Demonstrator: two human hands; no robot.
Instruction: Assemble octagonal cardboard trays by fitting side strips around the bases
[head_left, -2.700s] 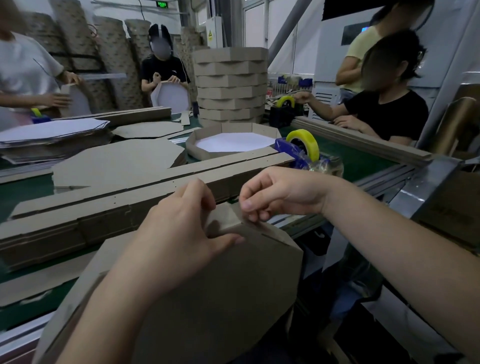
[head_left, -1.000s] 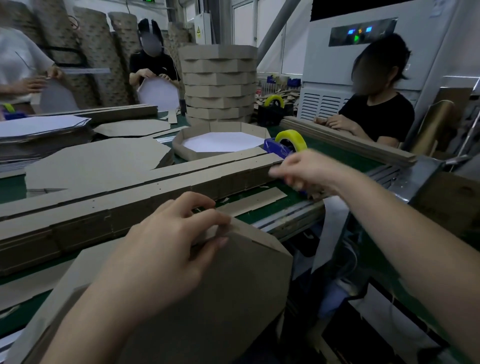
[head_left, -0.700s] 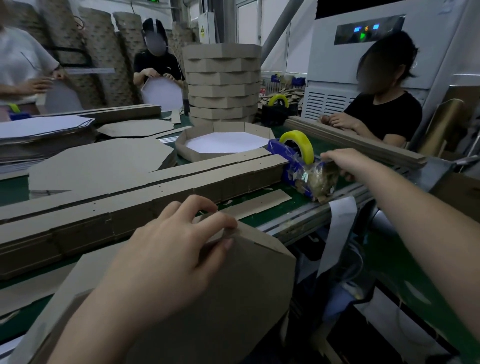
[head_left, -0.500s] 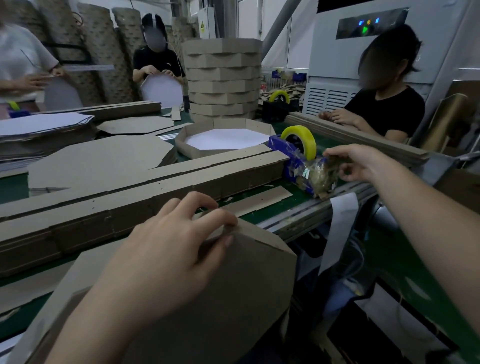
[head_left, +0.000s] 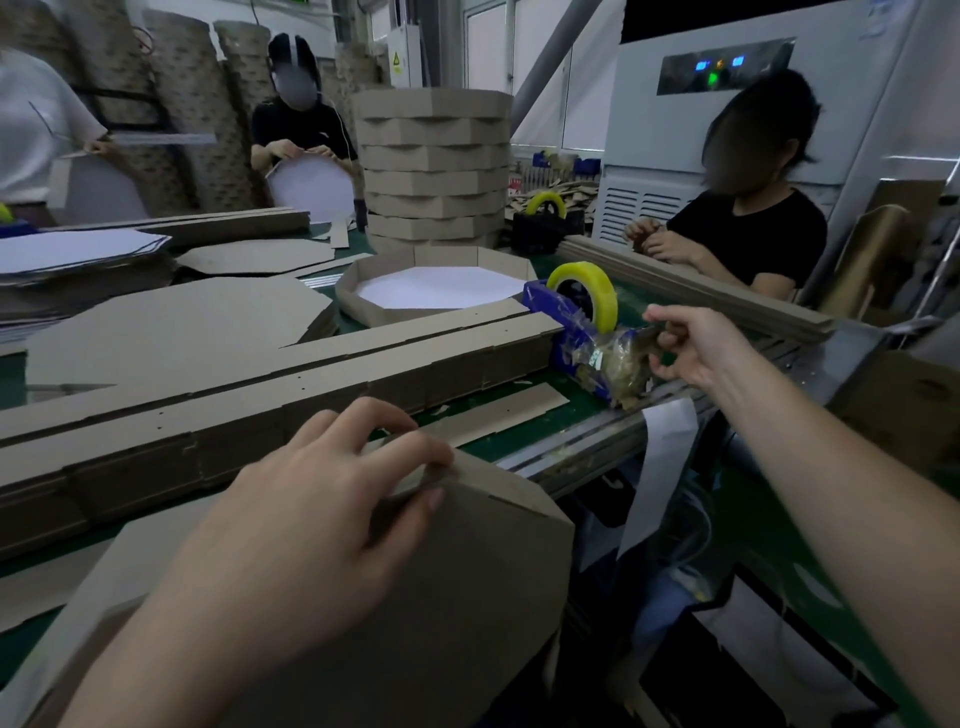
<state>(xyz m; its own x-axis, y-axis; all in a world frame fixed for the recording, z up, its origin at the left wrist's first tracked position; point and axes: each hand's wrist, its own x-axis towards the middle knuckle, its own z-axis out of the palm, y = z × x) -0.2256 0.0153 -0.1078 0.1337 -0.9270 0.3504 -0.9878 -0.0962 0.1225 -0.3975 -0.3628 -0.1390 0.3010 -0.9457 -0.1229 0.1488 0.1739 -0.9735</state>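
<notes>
- The room is a workshop: cardboard rolls (head_left: 192, 104) stand along the back wall, and a white cabinet (head_left: 727, 156) stands at the right.
- A long table (head_left: 550, 421) with a green top runs across the view. Three other people work at its far and right sides.
- The tray (head_left: 467, 597), brown side out, stands tilted off the table's near edge, in front of the metal rail (head_left: 571, 457).
- A pile of side strips (head_left: 311, 384) lies lengthwise just behind the tray.
- Flat bases (head_left: 171, 332) are stacked behind the strips at the left.
- A tray stack (head_left: 434, 166) rises at the far side, with a white-lined tray (head_left: 441, 286) in front of it.
- The left hand (head_left: 311, 519) grips the tray's top corner, fingers curled over the rim and thumb on the outer face.
- The right hand (head_left: 691, 343) reaches to the front of the blue dispenser (head_left: 566, 338). Thumb and curled fingers pinch the tape (head_left: 605, 296) there.
- Bare green mat lies between the strips and the rail, and a loose strip (head_left: 498, 410) lies on it.
- A paper slip (head_left: 660, 467) hangs from the rail.
</notes>
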